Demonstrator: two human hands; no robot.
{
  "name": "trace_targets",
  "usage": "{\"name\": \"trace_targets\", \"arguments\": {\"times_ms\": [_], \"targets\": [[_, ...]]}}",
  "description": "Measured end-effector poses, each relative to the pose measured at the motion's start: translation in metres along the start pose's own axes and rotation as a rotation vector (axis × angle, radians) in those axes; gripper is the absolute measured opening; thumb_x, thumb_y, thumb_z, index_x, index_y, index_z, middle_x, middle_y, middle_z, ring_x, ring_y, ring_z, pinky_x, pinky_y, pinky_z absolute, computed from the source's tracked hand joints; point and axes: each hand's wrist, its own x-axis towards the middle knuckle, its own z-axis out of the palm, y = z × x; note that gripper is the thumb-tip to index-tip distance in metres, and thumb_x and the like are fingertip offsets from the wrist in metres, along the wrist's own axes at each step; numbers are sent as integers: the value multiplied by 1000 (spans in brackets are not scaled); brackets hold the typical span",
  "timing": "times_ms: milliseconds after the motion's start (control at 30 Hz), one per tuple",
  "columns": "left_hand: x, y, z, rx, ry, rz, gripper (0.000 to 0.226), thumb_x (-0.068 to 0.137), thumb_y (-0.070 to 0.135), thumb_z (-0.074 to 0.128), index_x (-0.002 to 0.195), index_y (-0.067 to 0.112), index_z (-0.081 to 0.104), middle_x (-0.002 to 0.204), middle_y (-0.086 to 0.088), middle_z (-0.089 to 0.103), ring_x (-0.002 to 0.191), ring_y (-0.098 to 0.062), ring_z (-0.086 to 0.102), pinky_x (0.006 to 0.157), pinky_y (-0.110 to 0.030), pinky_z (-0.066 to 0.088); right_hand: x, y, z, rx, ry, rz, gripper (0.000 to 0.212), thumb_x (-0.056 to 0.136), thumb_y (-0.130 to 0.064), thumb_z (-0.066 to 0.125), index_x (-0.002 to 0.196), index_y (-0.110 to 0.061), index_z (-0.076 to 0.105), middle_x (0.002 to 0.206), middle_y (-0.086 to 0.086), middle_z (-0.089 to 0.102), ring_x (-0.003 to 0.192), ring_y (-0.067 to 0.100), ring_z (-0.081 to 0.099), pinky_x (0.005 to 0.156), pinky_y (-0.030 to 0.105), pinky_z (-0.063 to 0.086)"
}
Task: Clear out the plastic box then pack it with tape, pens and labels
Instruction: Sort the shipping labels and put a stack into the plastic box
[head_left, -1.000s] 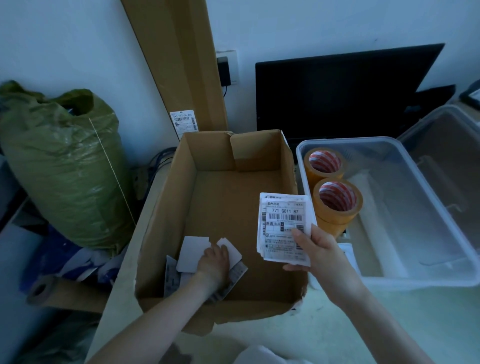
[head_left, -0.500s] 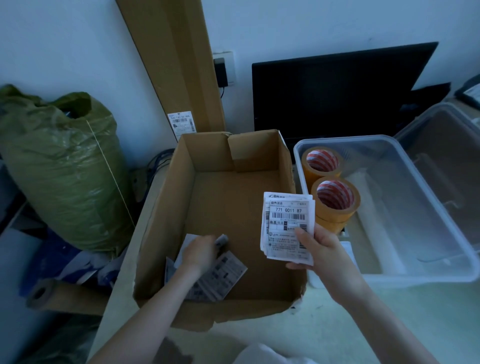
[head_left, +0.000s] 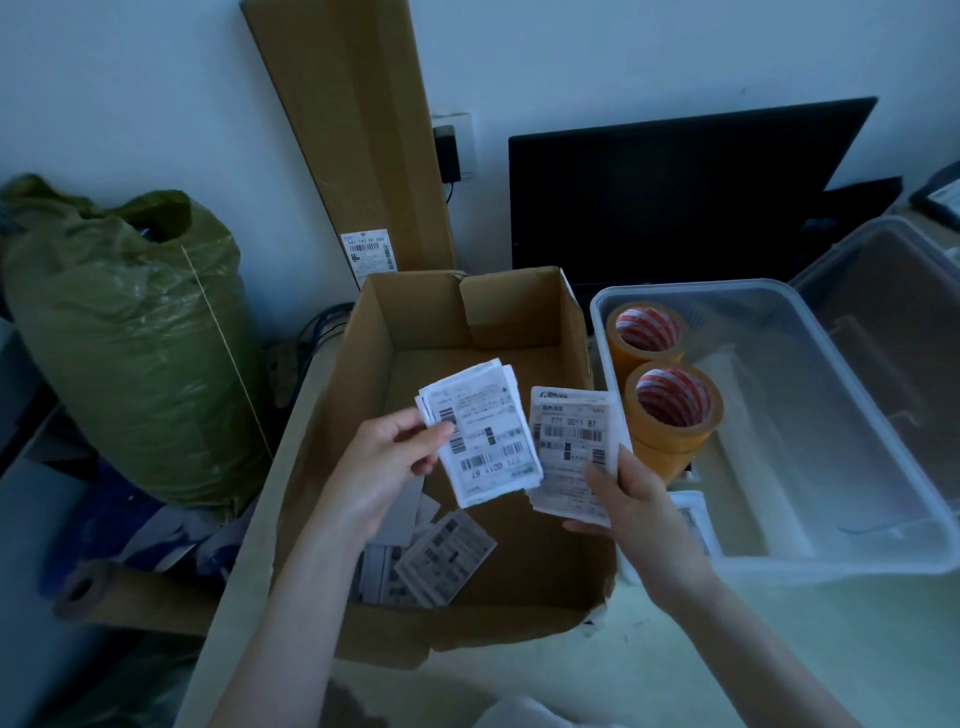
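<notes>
Lifted from the cardboard box floor, the left hand now pinches a label bundle between thumb and fingers; the right hand grips a second label stack alongside

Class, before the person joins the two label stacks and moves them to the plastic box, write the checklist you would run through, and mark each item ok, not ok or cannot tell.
1. Left hand holds its label stack firmly: ok, thumb and fingers pinch it.
2. Right hand holds the second label stack: ok.
3. Both stacks face the same way: not ok, the left one's print is upside down.
4. All labels out of the cardboard box: not ok, loose labels lie on its floor.
5. Room in the plastic box: ok, bare floor beside the two tape rolls.
6. Pens packed: cannot tell, none seen.
</notes>
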Motion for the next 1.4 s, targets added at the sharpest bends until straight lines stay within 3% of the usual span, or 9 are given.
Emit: {"name": "trace_targets", "arguments": {"times_ms": [200, 300, 400, 533, 700, 867, 1033, 1167, 1400], "targets": [[-7, 8, 26, 132, 0, 75, 10, 89, 20, 63, 96, 25, 68, 87, 9, 72, 78, -2, 66, 69, -17, 50, -2, -9, 5, 101, -150, 26, 21, 99, -31, 41, 111, -37, 57, 103, -3, 69, 96, 15, 69, 73, 37, 60], [-10, 7, 37, 126, -52, 106, 10, 89, 21, 63, 98, 24, 66, 90, 9, 71, 79, 1, 66, 65, -12, 51, -2, -10, 4, 26, -216, 15, 20, 98, -25, 45, 113, -32, 57, 103, -4, 69, 97, 13, 69, 72, 35, 60], [-11, 6, 44, 217, -35, 176, 17, 88, 26, 64, 104, 26, 60, 99, 14, 65, 89, 2, 61, 68, -10, 48, -2, -13, -3, -69, -232, -4, 21, 98, -16, 46, 110, -31, 57, 102, -5, 69, 96, 12, 68, 71, 33, 60], [-7, 10, 50, 276, 11, 385, 53, 90, 26, 60, 135, 39, 36, 125, 27, 44, 117, 10, 41, 84, -6, 38, -6, -25, -22, -351, -199, -160, 21, 98, -17, 46, 111, -28, 59, 102, -7, 66, 95, 11, 65, 64, 22, 56], [-11, 16, 80, 191, -101, 456, 17, 97, 24, 50, 112, 28, 56, 99, 18, 60, 101, 12, 52, 78, -4, 44, -4, -41, -46, -575, 44, -319, 5, 89, -12, 62, 86, -11, 65, 85, -8, 67, 78, 6, 65, 59, 16, 53], [-8, 15, 112, -146, -40, 210, 16, 96, 25, 52, 98, 40, 59, 95, 15, 66, 91, 15, 56, 68, -2, 44, 1, -36, -70, -232, 50, -214, 18, 90, -6, 60, 94, -22, 67, 87, -7, 73, 73, 0, 68, 54, 14, 49], [-7, 14, 132, 14, -236, 244, 19, 98, 23, 48, 102, 40, 57, 100, 19, 65, 92, 18, 57, 70, -3, 45, 6, -23, -108, -217, 13, -132, 23, 90, 4, 56, 89, -16, 67, 69, -9, 72, 54, 0, 58, 48, 15, 44], [0, 5, 137, 102, -231, 264, 14, 97, 18, 49, 99, 23, 62, 91, 10, 68, 83, 5, 63, 69, -9, 49, 19, -17, -144, -244, -35, -26, 21, 87, 7, 60, 86, -12, 69, 69, -3, 72, 57, 9, 59, 50, 18, 46], [17, -7, 132, 60, -116, 184, 20, 97, 8, 47, 95, 19, 63, 86, 2, 69, 77, -6, 65, 68, -16, 50, 63, 9, -181, -534, -225, 314, 20, 85, 10, 60, 98, -3, 68, 98, 16, 72, 91, 31, 70, 83, 41, 58]]}}
